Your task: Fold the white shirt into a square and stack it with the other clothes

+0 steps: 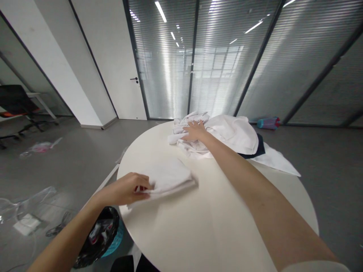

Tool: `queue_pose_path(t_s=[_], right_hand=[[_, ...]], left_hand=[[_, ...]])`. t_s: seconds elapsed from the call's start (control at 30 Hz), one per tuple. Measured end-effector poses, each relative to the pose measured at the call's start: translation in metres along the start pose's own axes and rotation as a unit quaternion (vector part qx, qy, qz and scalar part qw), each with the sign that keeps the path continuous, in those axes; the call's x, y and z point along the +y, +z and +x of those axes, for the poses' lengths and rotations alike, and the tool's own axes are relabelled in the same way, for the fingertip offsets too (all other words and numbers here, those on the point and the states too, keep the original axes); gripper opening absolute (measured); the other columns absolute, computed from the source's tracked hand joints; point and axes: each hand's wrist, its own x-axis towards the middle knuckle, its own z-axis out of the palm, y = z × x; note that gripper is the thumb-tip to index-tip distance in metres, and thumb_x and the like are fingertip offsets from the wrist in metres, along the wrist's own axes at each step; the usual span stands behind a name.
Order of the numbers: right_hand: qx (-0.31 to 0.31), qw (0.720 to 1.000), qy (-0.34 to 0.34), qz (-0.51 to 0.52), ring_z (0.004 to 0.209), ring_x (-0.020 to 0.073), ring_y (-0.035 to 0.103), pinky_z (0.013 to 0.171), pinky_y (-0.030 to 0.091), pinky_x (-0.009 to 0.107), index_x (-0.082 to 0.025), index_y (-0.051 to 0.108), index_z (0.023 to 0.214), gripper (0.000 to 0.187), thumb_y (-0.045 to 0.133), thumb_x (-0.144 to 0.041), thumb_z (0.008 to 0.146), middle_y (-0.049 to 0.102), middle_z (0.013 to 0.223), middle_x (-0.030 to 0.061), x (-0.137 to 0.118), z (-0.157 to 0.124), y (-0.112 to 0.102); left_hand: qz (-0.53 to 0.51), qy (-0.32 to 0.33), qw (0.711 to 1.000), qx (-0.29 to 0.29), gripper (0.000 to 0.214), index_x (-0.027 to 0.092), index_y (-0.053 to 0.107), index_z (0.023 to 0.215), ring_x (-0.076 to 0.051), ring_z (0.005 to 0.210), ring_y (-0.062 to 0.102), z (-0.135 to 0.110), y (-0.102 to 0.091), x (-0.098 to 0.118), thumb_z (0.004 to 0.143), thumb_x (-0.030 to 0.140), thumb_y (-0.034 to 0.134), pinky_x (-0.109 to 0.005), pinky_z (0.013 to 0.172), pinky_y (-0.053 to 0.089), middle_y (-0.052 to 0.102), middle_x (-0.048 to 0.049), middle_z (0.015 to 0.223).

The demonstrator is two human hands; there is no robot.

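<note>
My left hand pinches the near left edge of a folded white cloth, whose kind I cannot make out. That cloth lies at the left side of a round white table, its right corner slightly blurred. Stretched across the table, my right hand rests with spread fingers on a heap of crumpled white cloths at the far edge. From under the heap's right side a dark navy piece of cloth shows. A white cloth corner reaches past it toward the table's right edge.
Left of the table stands a blue bin with a black bag and rubbish inside. Plastic wrapping and a white power adapter lie on the floor. A black office chair is at far left. A blue and pink bundle lies by the glass wall.
</note>
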Motion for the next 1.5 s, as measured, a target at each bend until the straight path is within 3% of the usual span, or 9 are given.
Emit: queue_pose_path(t_s=[0.2,0.43,0.67,0.73,0.87,1.07,1.27,1.4,1.5], right_hand=[[0.066,0.997,-0.028,0.035,0.143,0.0415,0.030,0.114,0.012,0.066,-0.023,0.051,0.145,0.062,0.056,-0.052,0.091,0.038,0.157,0.0142,-0.004,-0.034,-0.022],[0.162,0.955,-0.106,0.225,0.123,0.0293,0.056,0.106,0.040,0.041,-0.018,0.064,0.129,0.042,0.055,-0.039,0.094,0.063,0.134,0.0104,0.016,-0.105,-0.048],[-0.001,0.920,-0.170,0.354,0.088,0.0231,0.066,0.082,0.050,0.035,-0.017,0.071,0.110,0.037,0.055,-0.045,0.094,0.072,0.103,0.0103,0.006,-0.180,-0.023],[-0.063,0.926,-0.203,0.313,0.100,0.0267,0.064,0.090,0.048,0.038,-0.017,0.069,0.119,0.045,0.063,-0.050,0.089,0.068,0.114,0.0127,-0.009,-0.195,-0.008],[-0.087,0.934,-0.249,0.242,0.119,0.0335,0.054,0.101,0.041,0.046,-0.022,0.061,0.134,0.064,0.078,-0.047,0.078,0.053,0.135,0.0162,-0.037,-0.211,0.020],[0.014,0.948,-0.224,0.226,0.100,0.0256,0.058,0.091,0.042,0.044,-0.022,0.070,0.099,0.013,0.068,-0.029,0.089,0.061,0.111,0.0094,-0.041,-0.217,0.025],[0.207,0.912,-0.166,0.314,0.106,0.0274,0.058,0.092,0.048,0.044,-0.027,0.069,0.084,0.018,0.059,-0.038,0.093,0.056,0.111,0.0119,0.060,-0.264,-0.007],[0.189,0.942,-0.096,0.262,0.103,0.0331,0.063,0.081,0.053,0.047,-0.034,0.075,0.072,0.030,0.065,-0.060,0.083,0.061,0.110,0.0162,0.180,-0.314,0.032],[0.152,0.953,-0.067,0.253,0.080,0.0271,0.069,0.065,0.053,0.043,-0.041,0.076,0.065,0.043,0.053,-0.072,0.084,0.068,0.094,0.0134,0.218,-0.335,0.055]], left_hand=[[-0.209,-0.018,0.978,-0.011,0.028,0.017,0.072,0.086,-0.014,0.071,0.059,0.002,0.027,0.041,0.090,0.043,0.063,-0.022,0.063,0.043,0.066,-0.0040,0.079],[-0.421,-0.165,0.846,0.284,0.040,0.019,0.070,0.090,-0.014,0.059,0.060,0.011,0.013,0.005,0.073,0.055,0.076,-0.022,0.053,0.045,0.068,-0.0029,0.078],[-0.028,-0.247,0.919,0.305,0.054,0.018,0.072,0.098,-0.024,0.082,0.067,-0.005,0.019,-0.070,0.073,0.066,0.065,-0.030,0.064,0.053,0.070,-0.0097,0.097],[0.045,-0.211,0.918,0.334,0.053,0.020,0.070,0.108,-0.026,0.098,0.066,-0.008,0.022,-0.058,0.084,0.064,0.054,-0.031,0.072,0.055,0.066,-0.0113,0.115],[0.130,-0.090,0.973,0.171,0.061,0.025,0.058,0.134,-0.029,0.118,0.059,0.001,0.041,-0.016,0.083,0.058,0.066,-0.042,0.097,0.051,0.056,-0.0119,0.136],[0.241,-0.128,0.956,0.112,0.029,0.022,0.067,0.116,-0.027,0.100,0.066,0.025,0.053,-0.008,0.089,0.020,0.057,-0.039,0.086,0.053,0.068,-0.0107,0.112],[-0.114,-0.231,0.888,0.382,0.037,0.016,0.060,0.106,-0.015,0.059,0.059,-0.012,-0.008,-0.061,0.076,0.038,0.064,-0.025,0.055,0.048,0.062,0.0012,0.071],[-0.236,-0.300,0.852,0.358,0.067,0.016,0.056,0.114,-0.019,0.069,0.064,-0.057,-0.019,-0.103,0.056,0.043,0.077,-0.029,0.061,0.051,0.069,-0.0031,0.084],[-0.066,-0.336,0.866,0.364,0.053,0.015,0.062,0.107,-0.023,0.077,0.065,-0.067,-0.012,-0.112,0.064,0.044,0.070,-0.034,0.069,0.053,0.069,-0.0082,0.092]])
